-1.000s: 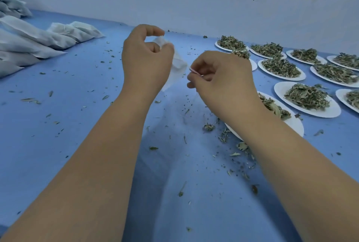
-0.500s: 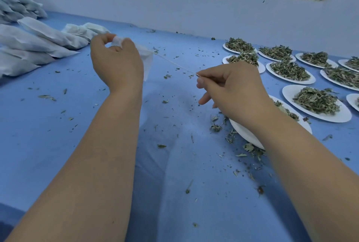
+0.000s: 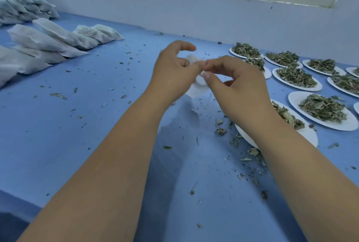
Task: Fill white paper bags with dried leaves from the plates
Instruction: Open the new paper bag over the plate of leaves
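A small white paper bag [image 3: 195, 91] is held above the blue desk [image 3: 97, 125], just past the middle of the view, between two hands. It is blurred, and its mouth is hidden by the fingertips.

The bag is gripped by the left hand [image 3: 172, 74]. The thumb and lower fingers are curled against its upper part, while the forefinger [image 3: 186, 47] is arched above it without touching. The right hand [image 3: 239, 94] is brought up against the left from 3 o'clock. Its thumb and forefinger [image 3: 213, 62] are pressed together in a pinch at the bag's top. Whether paper or a thread is pinched cannot be told.

A white plate [image 3: 308, 134] is partly covered by the right forearm, at 4 o'clock of the hands. Beside it, at 3 o'clock, a second plate [image 3: 295, 99] is heaped with dried leaves [image 3: 322, 107]. More heaped plates [image 3: 279, 72] are ranged toward 2 o'clock, near the white wall [image 3: 194, 18].

Filled bags [image 3: 48, 41] are laid in rows at 9 to 10 o'clock, well apart from the hands, with a further stack [image 3: 23, 6] behind them. Leaf scraps [image 3: 221, 131] are scattered over the desk, thickest beside the nearest plate.
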Tool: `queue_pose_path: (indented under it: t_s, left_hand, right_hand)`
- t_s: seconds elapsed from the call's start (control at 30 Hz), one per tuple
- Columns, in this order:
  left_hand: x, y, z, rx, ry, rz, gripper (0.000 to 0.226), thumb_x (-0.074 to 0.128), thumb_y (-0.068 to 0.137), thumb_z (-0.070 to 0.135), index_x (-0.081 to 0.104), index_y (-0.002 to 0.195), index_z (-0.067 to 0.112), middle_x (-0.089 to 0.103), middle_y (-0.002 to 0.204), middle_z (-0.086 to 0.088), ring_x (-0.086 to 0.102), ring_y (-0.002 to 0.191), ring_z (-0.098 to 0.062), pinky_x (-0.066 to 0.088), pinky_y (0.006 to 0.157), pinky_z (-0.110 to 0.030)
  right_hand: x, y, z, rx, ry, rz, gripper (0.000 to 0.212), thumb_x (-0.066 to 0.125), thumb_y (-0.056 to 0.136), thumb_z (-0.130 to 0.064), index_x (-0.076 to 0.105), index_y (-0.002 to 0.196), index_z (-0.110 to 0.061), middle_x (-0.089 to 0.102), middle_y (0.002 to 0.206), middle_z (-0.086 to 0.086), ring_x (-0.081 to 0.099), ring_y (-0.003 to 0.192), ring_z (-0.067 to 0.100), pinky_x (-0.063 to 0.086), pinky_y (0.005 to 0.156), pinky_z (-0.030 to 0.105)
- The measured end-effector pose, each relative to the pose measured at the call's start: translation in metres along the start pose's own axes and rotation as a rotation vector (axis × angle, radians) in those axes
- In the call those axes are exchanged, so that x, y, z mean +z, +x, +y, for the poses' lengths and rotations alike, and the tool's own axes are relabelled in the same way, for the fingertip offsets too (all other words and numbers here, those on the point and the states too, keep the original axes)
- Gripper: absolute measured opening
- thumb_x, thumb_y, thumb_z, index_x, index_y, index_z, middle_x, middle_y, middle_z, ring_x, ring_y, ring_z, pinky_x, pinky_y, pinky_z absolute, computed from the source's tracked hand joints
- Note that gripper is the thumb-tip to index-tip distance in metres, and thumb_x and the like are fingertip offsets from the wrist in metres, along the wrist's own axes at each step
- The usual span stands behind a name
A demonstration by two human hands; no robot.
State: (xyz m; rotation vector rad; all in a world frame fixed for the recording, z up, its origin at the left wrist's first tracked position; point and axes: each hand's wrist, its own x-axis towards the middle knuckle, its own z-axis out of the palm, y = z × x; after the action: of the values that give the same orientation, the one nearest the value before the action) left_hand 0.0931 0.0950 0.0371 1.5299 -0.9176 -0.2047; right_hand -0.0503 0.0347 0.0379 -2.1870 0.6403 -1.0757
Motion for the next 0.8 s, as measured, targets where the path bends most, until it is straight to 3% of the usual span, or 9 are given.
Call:
queue_pose_path:
  t_s: [0.1,0.2,0.3,0.4,0.5,0.53,0.6,0.67,0.8]
  left_hand:
    - [0.005,-0.004,0.002,0.002,0.024,-0.112,0.029,0.073,0.088,0.031,0.059,0.113,0.033,0.061,0.063,-0.008,0.058,0.058,-0.01,0.046,0.059,-0.023]
    - [0.005,-0.005,0.002,-0.024,0.03,-0.205,0.033,0.075,0.086,0.039,0.059,0.115,0.032,0.062,0.062,0.002,0.052,0.052,-0.008,0.043,0.059,-0.026]
    - [0.0,-0.005,0.003,-0.042,0.062,-0.249,0.039,0.079,0.083,0.043,0.06,0.115,0.033,0.056,0.057,0.007,0.05,0.048,-0.006,0.042,0.056,-0.024]
    - [-0.009,-0.005,0.005,-0.055,0.024,-0.331,0.042,0.081,0.082,0.037,0.061,0.118,0.03,0.057,0.053,0.008,0.051,0.049,-0.008,0.045,0.054,-0.022]
    - [-0.015,-0.005,0.008,-0.057,-0.021,-0.423,0.041,0.078,0.084,0.023,0.062,0.121,0.029,0.059,0.06,0.001,0.051,0.055,-0.014,0.049,0.058,-0.027]
    - [-0.015,-0.005,0.009,-0.048,0.006,-0.422,0.04,0.074,0.084,0.017,0.062,0.12,0.03,0.058,0.059,0.001,0.051,0.055,-0.014,0.049,0.059,-0.028]
    - [-0.013,-0.006,0.01,-0.018,0.103,-0.345,0.039,0.062,0.079,0.013,0.065,0.113,0.033,0.049,0.051,0.007,0.046,0.051,-0.011,0.047,0.062,-0.027]
    - [-0.009,-0.007,0.011,0.031,0.182,-0.212,0.033,0.057,0.077,0.013,0.068,0.103,0.031,0.038,0.043,0.012,0.038,0.043,-0.006,0.042,0.057,-0.017]
    - [-0.003,-0.009,0.013,0.089,0.205,-0.076,0.02,0.057,0.081,0.015,0.071,0.09,0.026,0.03,0.037,0.012,0.03,0.038,-0.009,0.029,0.041,-0.013]
  right_hand:
    - [0.001,0.0,0.001,0.037,0.097,0.017,0.012,0.074,0.09,-0.027,0.061,0.089,-0.029,0.071,0.103,-0.016,0.069,0.09,-0.006,0.05,0.066,0.016]
    - [0.0,-0.001,0.004,0.038,0.045,0.0,0.018,0.074,0.086,-0.018,0.058,0.091,-0.026,0.069,0.105,-0.013,0.071,0.08,-0.005,0.046,0.052,0.013]
    - [-0.001,-0.002,0.006,-0.003,-0.057,0.002,0.02,0.064,0.085,-0.011,0.054,0.096,-0.025,0.068,0.107,-0.014,0.068,0.067,-0.002,0.049,0.055,0.013]
    - [-0.002,-0.001,0.006,0.028,-0.043,0.046,0.026,0.061,0.085,-0.012,0.046,0.092,-0.031,0.069,0.105,-0.012,0.07,0.072,0.006,0.049,0.053,0.014]
    - [-0.007,0.002,0.007,0.061,-0.014,0.071,0.033,0.06,0.082,-0.005,0.044,0.083,-0.034,0.069,0.102,-0.012,0.072,0.075,0.013,0.06,0.058,0.032]
    - [-0.008,0.002,0.007,0.049,-0.038,0.083,0.033,0.059,0.082,-0.003,0.045,0.081,-0.034,0.069,0.102,-0.013,0.071,0.072,0.014,0.061,0.062,0.037]
    - [-0.009,0.002,0.007,0.008,-0.101,0.124,0.029,0.055,0.08,-0.001,0.051,0.081,-0.03,0.068,0.101,-0.014,0.068,0.068,0.016,0.057,0.066,0.033]
    - [-0.009,0.002,0.007,-0.036,-0.152,0.159,0.027,0.052,0.078,0.001,0.059,0.081,-0.025,0.069,0.101,-0.012,0.066,0.069,0.02,0.053,0.068,0.031]
    - [-0.008,0.002,0.008,-0.231,-0.308,0.074,0.034,0.052,0.083,0.003,0.08,0.089,-0.015,0.07,0.115,0.002,0.066,0.094,0.021,0.053,0.081,0.041]
